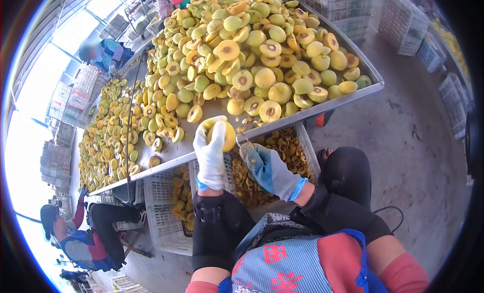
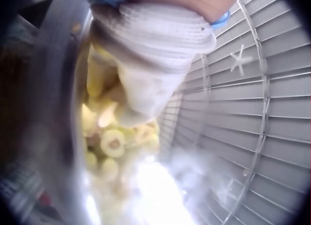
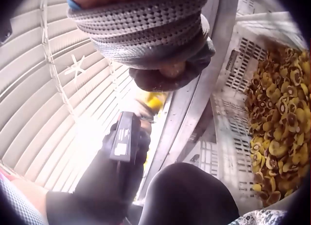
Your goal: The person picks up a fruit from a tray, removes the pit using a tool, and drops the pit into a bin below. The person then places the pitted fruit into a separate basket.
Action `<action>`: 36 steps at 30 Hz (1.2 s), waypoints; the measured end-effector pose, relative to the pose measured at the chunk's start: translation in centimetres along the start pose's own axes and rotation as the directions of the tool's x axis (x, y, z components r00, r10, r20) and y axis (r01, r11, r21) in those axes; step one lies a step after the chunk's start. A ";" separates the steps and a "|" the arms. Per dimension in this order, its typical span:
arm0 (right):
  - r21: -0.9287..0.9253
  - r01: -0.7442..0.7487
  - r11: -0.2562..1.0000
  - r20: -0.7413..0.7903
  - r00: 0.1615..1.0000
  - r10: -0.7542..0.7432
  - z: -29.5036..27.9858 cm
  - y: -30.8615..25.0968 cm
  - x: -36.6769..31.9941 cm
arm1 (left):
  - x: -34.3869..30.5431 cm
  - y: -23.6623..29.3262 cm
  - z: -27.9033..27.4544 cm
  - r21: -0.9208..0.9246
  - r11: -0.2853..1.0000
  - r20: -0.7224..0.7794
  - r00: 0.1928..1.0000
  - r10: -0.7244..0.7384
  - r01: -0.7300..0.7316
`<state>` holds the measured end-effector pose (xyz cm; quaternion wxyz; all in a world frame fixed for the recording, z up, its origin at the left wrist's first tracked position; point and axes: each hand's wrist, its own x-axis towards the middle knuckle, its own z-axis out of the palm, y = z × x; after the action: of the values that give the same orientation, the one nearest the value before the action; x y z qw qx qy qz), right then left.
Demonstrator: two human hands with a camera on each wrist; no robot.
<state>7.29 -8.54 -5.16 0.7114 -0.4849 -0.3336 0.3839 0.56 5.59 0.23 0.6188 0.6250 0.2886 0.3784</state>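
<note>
My left hand point(image 1: 210, 154), in a white glove, grips a yellow stone fruit point(image 1: 229, 137) just above the front rim of the metal table. The right hand point(image 1: 272, 169) wears a grey glove with a blue coated palm and pinches a small metal loop tool point(image 1: 241, 136) by its lower end. The loop is held right beside the fruit. A large heap of yellow-green fruit halves point(image 1: 242, 80), many with their stones showing, covers the table behind both hands. In the right wrist view the curled fingers hide most of the tool.
Under the table rim point(image 1: 322, 105) stand a crate of brown-yellow pieces point(image 1: 308, 147) and another white crate point(image 1: 164, 212). A seated person point(image 1: 83, 237) works at the left, and another person point(image 1: 103, 53) leans over the far side. Stacked crates point(image 1: 403, 23) stand at the right back.
</note>
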 end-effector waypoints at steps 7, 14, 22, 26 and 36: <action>-0.405 -0.131 0.905 -0.049 0.991 0.121 -0.7 -2.1 -0.6 | -4.8 0.2 2.7 -0.456 0.867 0.049 0.979 -0.200 0.200; -0.383 -0.135 0.914 0.002 0.989 0.147 -0.4 -2.1 -1.1 | -5.4 0.5 3.8 -0.504 0.843 0.008 0.977 -0.215 0.190; -0.193 -0.229 0.954 0.043 0.970 0.241 0.4 -0.2 -1.9 | -5.6 -0.4 4.0 -0.377 0.908 -0.137 0.958 -0.250 0.183; -0.144 -0.204 0.968 0.112 0.969 0.221 0.3 1.3 -1.9 | -5.6 -0.2 3.8 -0.333 0.924 -0.093 0.969 -0.230 0.187; 0.209 -0.839 0.502 0.608 0.514 0.605 -1.6 -3.1 -2.0 | -4.5 -0.9 3.1 -0.419 0.826 0.148 0.926 -0.348 0.377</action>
<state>8.40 -11.70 -2.89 0.4685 -0.2819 -0.1411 0.8253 0.76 0.15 -1.04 0.8135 0.4144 0.2885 0.2886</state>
